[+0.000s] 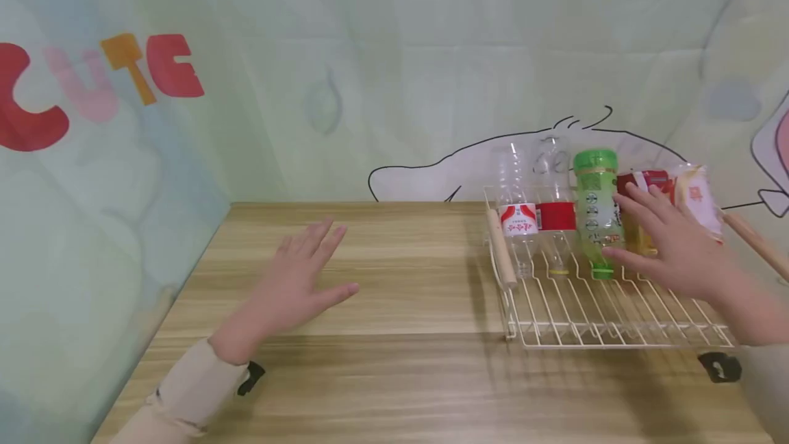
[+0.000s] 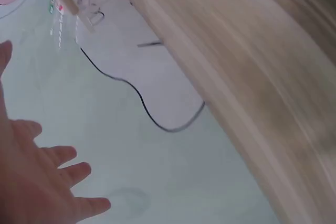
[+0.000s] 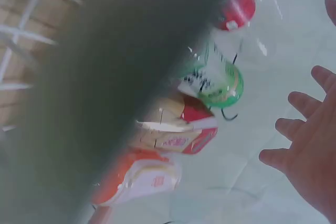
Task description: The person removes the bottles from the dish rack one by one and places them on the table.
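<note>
My left hand hovers over the left part of the table with fingers spread, holding nothing. My right hand is spread above the right side of a white wire rack, overlapping the items there in the head view. On the rack stand a clear bottle with a white and red label, a clear bottle with a red label and a green bottle. Right of them are a red and yellow package, partly behind my hand in the head view, and a white and orange packet.
The rack has a wooden handle on its left and another wooden handle on its right. It stands on a wood-grain table. A printed cloth hangs behind and to the left of the table.
</note>
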Demonstrator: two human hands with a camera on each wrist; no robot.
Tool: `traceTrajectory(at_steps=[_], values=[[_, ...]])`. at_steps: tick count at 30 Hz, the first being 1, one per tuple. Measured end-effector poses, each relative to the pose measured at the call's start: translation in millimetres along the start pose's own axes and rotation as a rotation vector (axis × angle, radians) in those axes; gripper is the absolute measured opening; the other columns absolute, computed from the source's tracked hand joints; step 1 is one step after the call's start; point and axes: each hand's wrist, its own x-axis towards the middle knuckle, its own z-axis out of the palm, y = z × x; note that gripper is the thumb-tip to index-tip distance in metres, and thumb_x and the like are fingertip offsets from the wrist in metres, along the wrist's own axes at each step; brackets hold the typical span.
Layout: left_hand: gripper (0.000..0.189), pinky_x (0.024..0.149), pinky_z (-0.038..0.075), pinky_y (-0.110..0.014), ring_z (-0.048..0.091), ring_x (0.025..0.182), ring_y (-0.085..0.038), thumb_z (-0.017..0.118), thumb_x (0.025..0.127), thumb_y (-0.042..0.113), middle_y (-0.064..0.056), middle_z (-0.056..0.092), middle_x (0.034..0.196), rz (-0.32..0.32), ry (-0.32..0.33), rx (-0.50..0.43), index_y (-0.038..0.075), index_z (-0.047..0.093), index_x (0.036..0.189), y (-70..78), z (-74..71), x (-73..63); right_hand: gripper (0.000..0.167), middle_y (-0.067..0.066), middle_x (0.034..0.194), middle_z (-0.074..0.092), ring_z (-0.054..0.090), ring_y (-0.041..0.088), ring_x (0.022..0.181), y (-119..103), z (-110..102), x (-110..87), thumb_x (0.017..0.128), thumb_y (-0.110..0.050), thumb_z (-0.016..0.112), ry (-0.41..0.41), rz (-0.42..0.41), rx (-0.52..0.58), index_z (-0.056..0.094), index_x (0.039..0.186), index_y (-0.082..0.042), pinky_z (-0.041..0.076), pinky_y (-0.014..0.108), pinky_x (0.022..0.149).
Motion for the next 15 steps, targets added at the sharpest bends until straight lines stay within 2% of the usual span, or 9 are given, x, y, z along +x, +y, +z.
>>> traceTrajectory(at_steps=[2,5,8,10,11,14,15], values=[[0.089,0.113,0.01,-0.063,0.017,0.145,-0.037,0.06,0.087,0.056,-0.015,0.02,0.158,0.021,0.033,-0.076,0.01,0.023,0.153,9.5,4.5,2.9,0.087,0.026,0.156,0.017,0.012,0.046,0.143,7.8,-5.4,1.0,0.085,-0.038,0.071,0.017,0.036,0.022,0.026,0.15,-0.003,0.004,0.066,0.111],[0.088,0.115,0.009,-0.059,0.017,0.146,-0.033,0.065,0.087,0.049,-0.013,0.021,0.158,0.044,0.066,-0.192,0.008,0.023,0.153,25.0,11.7,7.1,0.088,0.027,0.156,0.015,0.018,0.052,0.138,17.3,-14.0,1.9,0.088,-0.037,0.068,0.001,0.116,0.067,0.019,0.152,-0.003,0.017,0.075,0.1],[0.088,0.117,0.009,-0.054,0.016,0.146,-0.029,0.067,0.087,0.044,-0.01,0.02,0.159,0.062,0.087,-0.291,0.008,0.022,0.153,40.4,19.4,10.8,0.089,0.03,0.155,0.009,0.018,0.058,0.133,27.4,-20.1,2.0,0.091,-0.039,0.064,-0.036,0.206,0.089,0.012,0.153,-0.003,0.022,0.08,0.088],[0.089,0.117,0.011,-0.053,0.017,0.146,-0.028,0.068,0.086,0.043,-0.008,0.019,0.16,0.076,0.102,-0.34,0.01,0.02,0.154,50.5,24.4,13.4,0.088,0.035,0.152,0.013,0.022,0.06,0.127,35.0,-22.8,1.6,0.091,-0.038,0.063,-0.036,0.239,0.098,0.012,0.152,0.0,0.024,0.081,0.084],[0.089,0.117,0.012,-0.053,0.017,0.146,-0.028,0.068,0.086,0.043,-0.007,0.02,0.16,0.083,0.109,-0.36,0.011,0.02,0.154,55.5,26.9,14.7,0.087,0.036,0.15,0.015,0.026,0.06,0.123,39.3,-24.1,1.7,0.091,-0.037,0.063,-0.029,0.247,0.1,0.013,0.152,0.001,0.031,0.079,0.083],[0.089,0.116,0.016,-0.054,0.018,0.146,-0.027,0.068,0.086,0.044,-0.005,0.019,0.16,0.103,0.119,-0.413,0.013,0.02,0.154,70.6,34.0,18.8,0.086,0.04,0.143,0.023,0.032,0.056,0.111,52.7,-28.6,1.4,0.091,-0.035,0.064,0.007,0.264,0.08,0.016,0.15,0.005,0.037,0.075,0.081],[0.089,0.115,0.017,-0.054,0.018,0.146,-0.027,0.067,0.086,0.044,-0.004,0.019,0.16,0.11,0.116,-0.433,0.013,0.019,0.154,75.6,36.1,20.1,0.085,0.041,0.142,0.024,0.031,0.055,0.109,57.2,-30.3,1.2,0.092,-0.034,0.063,0.015,0.274,0.085,0.015,0.15,0.005,0.038,0.075,0.081]])
